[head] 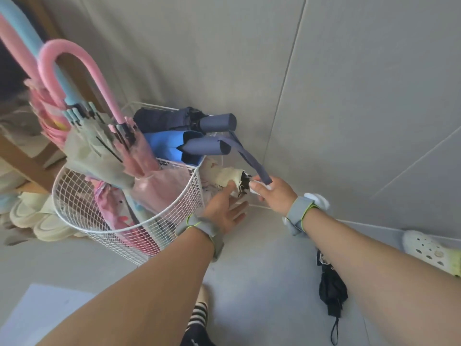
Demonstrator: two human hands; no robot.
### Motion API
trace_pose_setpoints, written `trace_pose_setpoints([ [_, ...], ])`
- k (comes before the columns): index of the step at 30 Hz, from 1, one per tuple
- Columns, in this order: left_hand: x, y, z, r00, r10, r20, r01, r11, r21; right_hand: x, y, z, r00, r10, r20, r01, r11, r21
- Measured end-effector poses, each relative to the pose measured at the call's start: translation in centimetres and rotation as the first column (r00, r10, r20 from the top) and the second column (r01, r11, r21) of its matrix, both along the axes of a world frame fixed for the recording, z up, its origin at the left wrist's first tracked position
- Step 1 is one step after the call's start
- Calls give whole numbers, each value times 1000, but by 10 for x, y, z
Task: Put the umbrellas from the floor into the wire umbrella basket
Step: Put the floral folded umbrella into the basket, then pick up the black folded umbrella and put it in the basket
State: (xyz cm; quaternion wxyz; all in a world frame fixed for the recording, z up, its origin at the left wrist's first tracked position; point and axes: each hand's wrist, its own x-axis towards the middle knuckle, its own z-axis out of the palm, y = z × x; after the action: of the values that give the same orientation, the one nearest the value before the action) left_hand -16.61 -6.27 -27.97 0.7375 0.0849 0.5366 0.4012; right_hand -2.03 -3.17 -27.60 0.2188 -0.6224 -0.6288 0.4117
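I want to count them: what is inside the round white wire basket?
In the round white wire basket: long pink hook-handled umbrellas, a light blue-handled one and pink folded ones. Its bottom is covered.

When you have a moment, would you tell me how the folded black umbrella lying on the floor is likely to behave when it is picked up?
The black umbrella looks loosely folded, so its fabric will probably sag and flop rather than hold shape. Its wrist strap trails free and will likely dangle. Being compact, it is probably light enough for one hand, and the bunched canopy should keep it from rolling on the floor.
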Motion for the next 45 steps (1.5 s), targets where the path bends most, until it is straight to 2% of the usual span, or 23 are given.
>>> trace_pose_setpoints([
  [3,-12,-1,-9,997,26,-69,-30,998,-55,-21,29,-6,997,66,41,-65,998,-19],
  [6,-20,-4,-14,990,22,-136,-41,990,-137,-39,45,-10,988,-54,-143,36,992,-124],
  [9,-22,-5,-20,983,82,-167,-118,968,-220,-55,49,-12,976,-114,-186,73,973,-218],
  [12,-22,-2,-22,977,136,-164,-171,959,-227,-74,47,-14,986,2,-168,-31,985,-168],
  [15,-19,-2,-21,979,167,-114,-191,951,-244,-89,49,-22,981,164,-101,-181,964,-195],
  [17,-19,-2,-18,980,177,-94,-195,950,-244,-95,50,-28,989,101,-106,-118,978,-172],
  [19,-20,-2,-18,978,181,-100,-200,950,-239,-95,49,-32,998,-67,9,67,997,-43],
  [21,-21,-1,-18,978,180,-104,-200,951,-236,-94,46,-32,978,-208,30,207,978,36],
  [25,-21,0,-16,983,151,-102,-173,951,-257,-95,44,-27,997,-73,31,71,996,45],
  [28,-21,-3,-14,985,122,-122,-151,954,-258,-91,42,-27,996,25,-87,-28,999,-27],
  [30,-20,-4,-13,985,109,-131,-140,956,-257,-84,37,-32,983,6,-182,-18,998,-65],
  [32,-19,-5,-15,986,58,-154,-97,960,-261,-66,31,-43,972,-85,-219,68,994,-87],
  [35,-16,-8,-20,984,-50,-172,-2,957,-291,-26,17,-58,976,-181,-125,168,980,-102],
  [40,-1,-21,-34,933,-282,-224,216,936,-279,57,-24,-85,939,-321,-121,272,911,-310],
  [42,9,-29,-41,856,-397,-331,327,912,-249,85,-41,-94,933,-351,-82,295,875,-383],
  [45,31,-42,-52,646,-567,-511,539,813,-220,120,-64,-104,931,-365,-32,307,825,-475],
])
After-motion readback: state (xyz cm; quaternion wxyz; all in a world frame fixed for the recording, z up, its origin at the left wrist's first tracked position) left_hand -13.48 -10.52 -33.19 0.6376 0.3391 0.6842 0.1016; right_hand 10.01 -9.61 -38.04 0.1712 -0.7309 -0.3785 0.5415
